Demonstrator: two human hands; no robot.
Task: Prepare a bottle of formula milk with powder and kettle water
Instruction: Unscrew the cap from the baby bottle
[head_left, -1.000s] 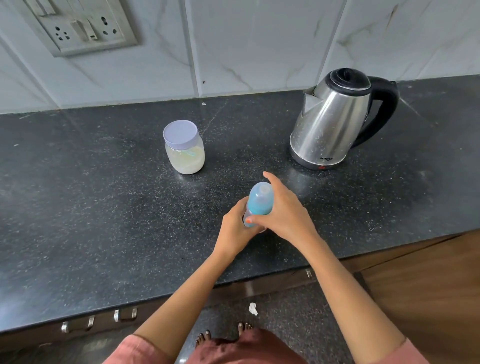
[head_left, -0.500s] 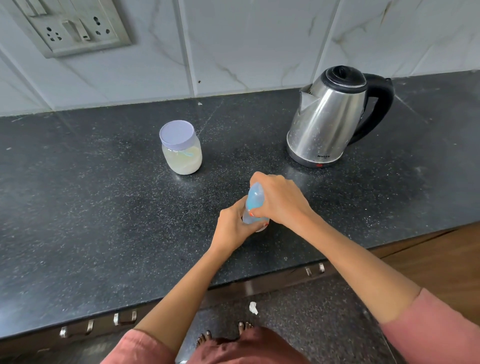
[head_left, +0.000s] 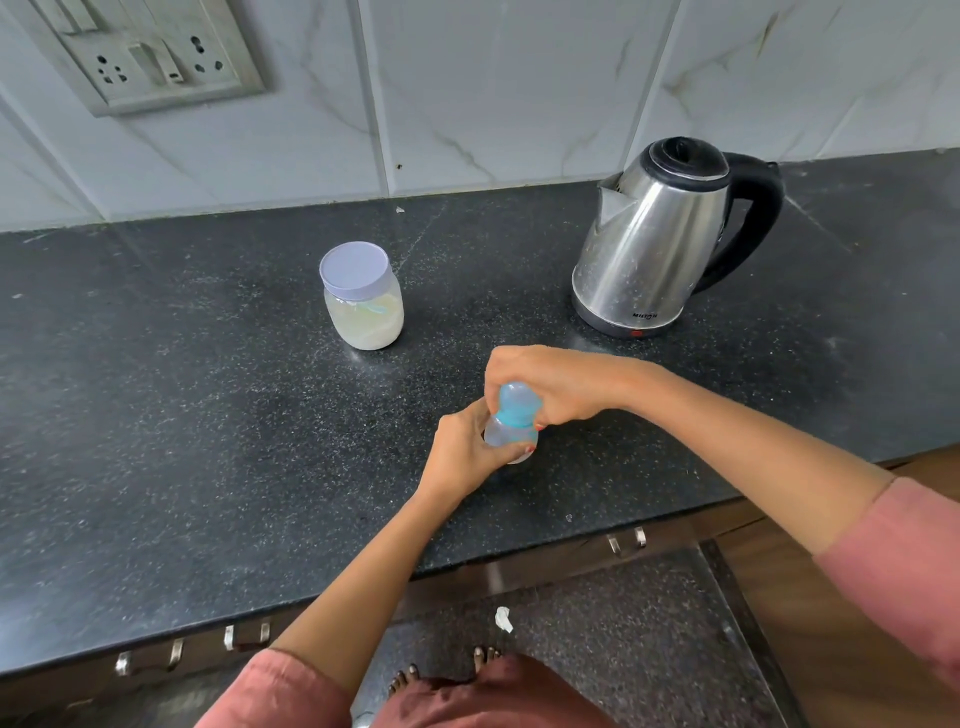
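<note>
A small clear baby bottle (head_left: 503, 435) with a blue cap (head_left: 515, 406) stands on the black counter (head_left: 208, 441) near its front edge. My left hand (head_left: 462, 452) grips the bottle's body from the left. My right hand (head_left: 550, 382) curls over the blue cap from above and the right. A clear jar of pale powder (head_left: 363, 304) with a lilac lid stands behind and to the left. The steel kettle (head_left: 654, 244) with a black handle stands at the back right, its lid down.
A tiled wall with a socket panel (head_left: 156, 57) rises behind the counter. Drawer handles (head_left: 626, 540) line the cabinet front below the edge. A scrap of paper (head_left: 503, 618) lies on the speckled floor by my feet.
My right hand has turned and closed further over the blue cap, its wrist swinging to the right. The left hand keeps its grip on the bottle, which has stayed in place.
</note>
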